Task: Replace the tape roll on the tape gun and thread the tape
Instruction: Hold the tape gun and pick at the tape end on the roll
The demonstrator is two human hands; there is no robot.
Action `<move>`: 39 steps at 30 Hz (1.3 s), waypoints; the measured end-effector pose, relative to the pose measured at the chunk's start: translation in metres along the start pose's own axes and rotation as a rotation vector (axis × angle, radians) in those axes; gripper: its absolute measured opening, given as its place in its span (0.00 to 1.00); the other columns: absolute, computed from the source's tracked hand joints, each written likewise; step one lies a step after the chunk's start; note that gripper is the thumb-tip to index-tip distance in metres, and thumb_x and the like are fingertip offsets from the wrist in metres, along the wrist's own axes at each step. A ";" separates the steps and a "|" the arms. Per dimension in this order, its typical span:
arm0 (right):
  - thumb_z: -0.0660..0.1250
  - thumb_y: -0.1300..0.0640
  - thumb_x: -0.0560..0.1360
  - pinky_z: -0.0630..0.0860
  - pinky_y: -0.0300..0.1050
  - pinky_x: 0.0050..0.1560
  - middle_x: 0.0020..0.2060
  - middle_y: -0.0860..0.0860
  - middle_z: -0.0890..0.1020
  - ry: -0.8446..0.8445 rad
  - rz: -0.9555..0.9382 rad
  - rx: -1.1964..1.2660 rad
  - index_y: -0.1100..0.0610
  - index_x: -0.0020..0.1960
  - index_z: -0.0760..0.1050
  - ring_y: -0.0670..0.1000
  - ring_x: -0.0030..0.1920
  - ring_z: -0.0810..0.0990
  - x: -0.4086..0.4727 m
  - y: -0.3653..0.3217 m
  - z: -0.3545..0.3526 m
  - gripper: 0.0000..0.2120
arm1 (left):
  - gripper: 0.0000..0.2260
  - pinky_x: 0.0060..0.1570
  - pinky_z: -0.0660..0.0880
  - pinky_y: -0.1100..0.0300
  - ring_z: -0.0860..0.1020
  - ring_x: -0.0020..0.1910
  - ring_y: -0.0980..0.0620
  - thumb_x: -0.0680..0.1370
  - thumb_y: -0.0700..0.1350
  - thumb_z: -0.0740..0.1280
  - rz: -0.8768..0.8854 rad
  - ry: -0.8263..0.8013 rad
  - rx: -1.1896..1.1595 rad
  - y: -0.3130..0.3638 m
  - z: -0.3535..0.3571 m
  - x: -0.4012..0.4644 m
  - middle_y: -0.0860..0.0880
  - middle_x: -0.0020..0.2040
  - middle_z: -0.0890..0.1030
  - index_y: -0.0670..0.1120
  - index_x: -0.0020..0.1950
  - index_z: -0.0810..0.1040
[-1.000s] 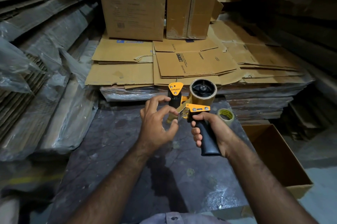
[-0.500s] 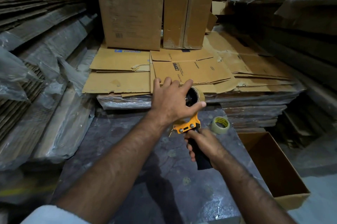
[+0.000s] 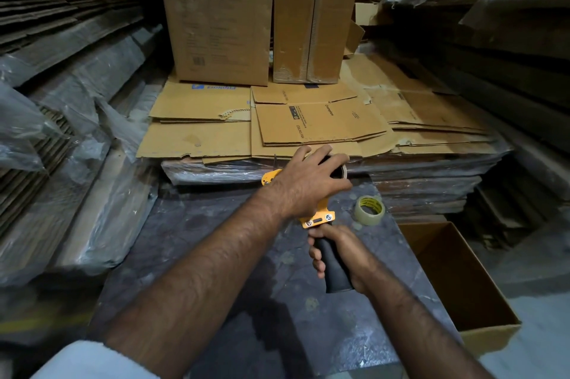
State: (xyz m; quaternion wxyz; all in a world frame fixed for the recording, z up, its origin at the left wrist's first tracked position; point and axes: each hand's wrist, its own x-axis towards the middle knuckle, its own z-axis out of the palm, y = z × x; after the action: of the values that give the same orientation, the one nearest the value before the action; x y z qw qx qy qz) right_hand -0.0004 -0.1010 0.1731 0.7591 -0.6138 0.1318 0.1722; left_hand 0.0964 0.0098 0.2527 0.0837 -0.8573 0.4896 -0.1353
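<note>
The black handle of the tape gun (image 3: 317, 218) is held in a closed grip by the right hand (image 3: 342, 255), fingers wrapped fully around it, so that the orange frame stands up above the fist, over the dark desk (image 3: 216, 239). The left hand (image 3: 308, 184) is laid over the top of the tape gun, its fingers curled down around the rim of the roll on the gun (image 3: 342, 170), most of which is hidden beneath the palm; whether that roll is actually being squeezed cannot be told. A second tape roll (image 3: 369, 210), clear with a yellow core, is seen lying flat on the desk just to the right of the tape gun, apart from both hands. Beyond the tape gun, flattened cartons (image 3: 320, 125) are stacked, with upright boxes (image 3: 222, 14) standing on them. An open cardboard box (image 3: 456, 280) is seen lower, to the right of the tape gun, beside the desk.
</note>
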 end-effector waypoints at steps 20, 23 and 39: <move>0.62 0.58 0.77 0.69 0.44 0.27 0.27 0.55 0.72 -0.004 0.027 -0.047 0.59 0.39 0.73 0.53 0.24 0.70 -0.003 0.015 -0.016 0.10 | 0.30 0.74 0.52 0.39 0.53 0.81 0.49 0.81 0.51 0.65 -0.170 0.009 -0.498 -0.009 0.004 -0.012 0.52 0.84 0.53 0.63 0.80 0.56; 0.62 0.61 0.75 0.71 0.46 0.29 0.29 0.57 0.74 0.168 -0.039 -0.173 0.62 0.40 0.74 0.55 0.24 0.71 -0.002 0.023 -0.033 0.07 | 0.24 0.72 0.59 0.37 0.64 0.76 0.50 0.82 0.47 0.60 -0.381 0.232 -0.728 -0.016 0.023 -0.028 0.51 0.78 0.66 0.57 0.78 0.64; 0.61 0.46 0.80 0.76 0.56 0.52 0.57 0.61 0.76 0.675 -0.114 -1.335 0.60 0.63 0.69 0.61 0.56 0.76 0.036 0.128 -0.121 0.19 | 0.26 0.67 0.72 0.41 0.75 0.67 0.44 0.76 0.56 0.59 -0.659 -0.079 -0.966 0.050 0.146 -0.065 0.45 0.68 0.76 0.46 0.70 0.73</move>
State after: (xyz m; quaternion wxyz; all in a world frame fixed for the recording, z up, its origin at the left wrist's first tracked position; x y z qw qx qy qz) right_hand -0.0210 -0.1919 0.0188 0.1513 -0.9692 0.1930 -0.0214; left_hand 0.0701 0.0425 0.0902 -0.3448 -0.9097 0.1999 0.1163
